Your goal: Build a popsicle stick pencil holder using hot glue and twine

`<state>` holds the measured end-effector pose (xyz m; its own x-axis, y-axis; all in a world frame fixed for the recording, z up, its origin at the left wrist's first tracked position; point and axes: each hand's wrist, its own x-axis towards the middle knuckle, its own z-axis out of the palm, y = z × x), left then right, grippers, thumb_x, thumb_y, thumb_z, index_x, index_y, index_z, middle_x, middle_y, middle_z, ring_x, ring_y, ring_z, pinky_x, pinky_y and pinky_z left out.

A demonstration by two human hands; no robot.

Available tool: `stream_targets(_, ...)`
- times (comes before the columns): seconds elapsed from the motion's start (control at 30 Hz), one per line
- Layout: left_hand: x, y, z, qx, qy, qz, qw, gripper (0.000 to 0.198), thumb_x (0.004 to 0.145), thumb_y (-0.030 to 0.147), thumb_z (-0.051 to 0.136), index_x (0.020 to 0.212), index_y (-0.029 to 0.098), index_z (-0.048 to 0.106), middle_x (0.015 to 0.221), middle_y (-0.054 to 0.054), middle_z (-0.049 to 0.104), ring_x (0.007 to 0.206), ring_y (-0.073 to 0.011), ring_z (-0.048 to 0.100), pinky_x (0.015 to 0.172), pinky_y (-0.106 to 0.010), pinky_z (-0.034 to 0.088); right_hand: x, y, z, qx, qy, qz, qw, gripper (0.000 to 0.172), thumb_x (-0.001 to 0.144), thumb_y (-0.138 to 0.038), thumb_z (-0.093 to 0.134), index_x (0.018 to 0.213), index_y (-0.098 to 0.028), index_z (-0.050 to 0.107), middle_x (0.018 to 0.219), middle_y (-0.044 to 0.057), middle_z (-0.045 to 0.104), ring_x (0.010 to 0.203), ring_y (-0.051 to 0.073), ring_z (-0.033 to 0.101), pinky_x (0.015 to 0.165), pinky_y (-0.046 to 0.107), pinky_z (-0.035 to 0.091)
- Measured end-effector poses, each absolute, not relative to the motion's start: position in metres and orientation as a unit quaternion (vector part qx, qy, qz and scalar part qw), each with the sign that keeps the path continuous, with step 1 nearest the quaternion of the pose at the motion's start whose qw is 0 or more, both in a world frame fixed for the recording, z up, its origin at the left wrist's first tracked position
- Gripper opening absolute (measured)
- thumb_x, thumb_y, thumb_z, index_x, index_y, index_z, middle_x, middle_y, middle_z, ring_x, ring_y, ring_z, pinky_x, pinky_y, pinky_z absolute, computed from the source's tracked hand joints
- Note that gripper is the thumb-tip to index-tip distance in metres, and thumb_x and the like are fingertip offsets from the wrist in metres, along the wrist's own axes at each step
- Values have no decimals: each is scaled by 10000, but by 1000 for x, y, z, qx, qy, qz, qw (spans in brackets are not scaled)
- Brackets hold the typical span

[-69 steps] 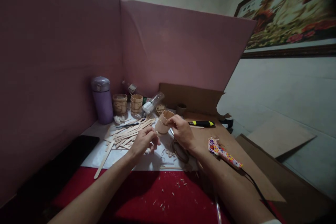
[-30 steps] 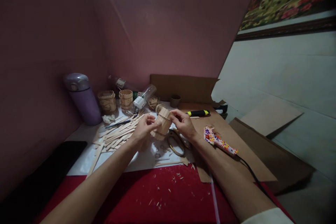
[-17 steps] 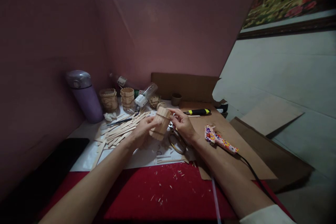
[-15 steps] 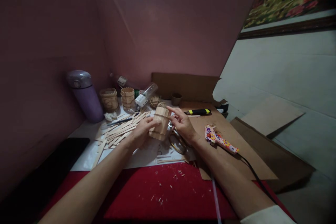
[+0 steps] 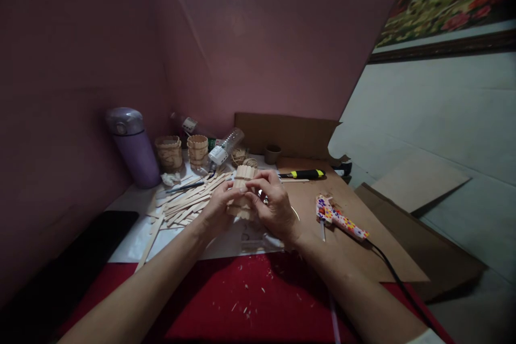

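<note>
A small cup of pale craft sticks (image 5: 243,173), with a raised band near its upper rim and another near its base, is tilted in front of me. My left hand (image 5: 217,205) is wrapped round its left side, the thumb on its front. My right hand (image 5: 274,205) is closed at the cup's right side, thumb and fingers touching its middle near my left thumb. The fingers cover much of the cup's front, and whether a small piece is pinched there cannot be seen. A pair of scissors (image 5: 296,213) lies mostly hidden behind my right hand.
Loose craft sticks (image 5: 189,204) lie left, with two finished cups (image 5: 169,153), a purple bottle (image 5: 135,150) and plastic bottles (image 5: 226,145) behind. Twine balls (image 5: 238,157), a small pot (image 5: 272,153), a utility knife (image 5: 306,174) and a corded glue gun (image 5: 341,217) are beyond or right.
My right hand has come down from the cup's upper rim to its middle, its fingers curling in. It now covers most of the scissors. My left hand keeps its hold.
</note>
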<state>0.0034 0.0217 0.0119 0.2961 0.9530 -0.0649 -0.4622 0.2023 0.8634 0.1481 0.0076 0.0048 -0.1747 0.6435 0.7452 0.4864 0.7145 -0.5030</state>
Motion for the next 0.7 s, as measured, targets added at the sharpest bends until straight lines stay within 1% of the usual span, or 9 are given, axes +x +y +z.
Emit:
stream_targets(0.07,3,20,13,380,324,506,703,426,568,231,803,942,154,614,801,-21,669,661,-155,626,554,-261,524,147,8,3,-364,-763,87,527,163,882,-120,559,984,-204,656,1040,86,524,955,201,566,790,323,523)
stream_targets(0.17,0,18,13,389,324,499,703,471,587,211,784,1024,154,617,856,-39,675,701,-181,634,560,-305,553,146,10,1,-349,-761,95,538,251,826,-33,531,968,-201,652,1043,83,530,980,204,558,814,334,518)
stream_targets(0.23,-1,17,13,393,317,495,707,489,600,194,776,1059,147,615,890,-55,677,722,-189,638,573,-322,566,146,10,0,-347,-757,101,544,266,797,-13,529,951,-192,652,1037,83,532,984,205,554,807,333,518)
stream_targets(0.33,-1,17,13,388,310,495,713,515,610,170,777,1095,147,606,918,-67,676,731,-193,642,583,-331,575,145,10,0,-358,-750,126,542,215,814,-53,553,945,-189,657,1051,86,527,936,193,563,703,295,523)
stream_targets(0.4,-1,17,12,383,303,496,718,515,614,162,778,1098,148,603,922,-73,676,732,-194,644,587,-330,576,145,10,0,-367,-743,135,543,165,830,-88,579,930,-191,661,1051,86,529,912,187,567,665,282,519)
stream_targets(0.53,-1,19,10,375,292,497,726,507,617,157,775,1096,147,609,940,-92,686,771,-216,658,622,-353,587,145,10,-1,-383,-731,135,548,125,847,-112,596,894,-206,664,1039,75,540,917,181,573,678,280,523)
stream_targets(0.7,0,20,11,377,295,490,728,474,669,235,766,1113,135,631,979,-108,694,783,-222,669,636,-344,581,146,10,0,-393,-729,131,545,111,862,-130,598,892,-210,668,1031,71,547,918,180,576,697,287,526)
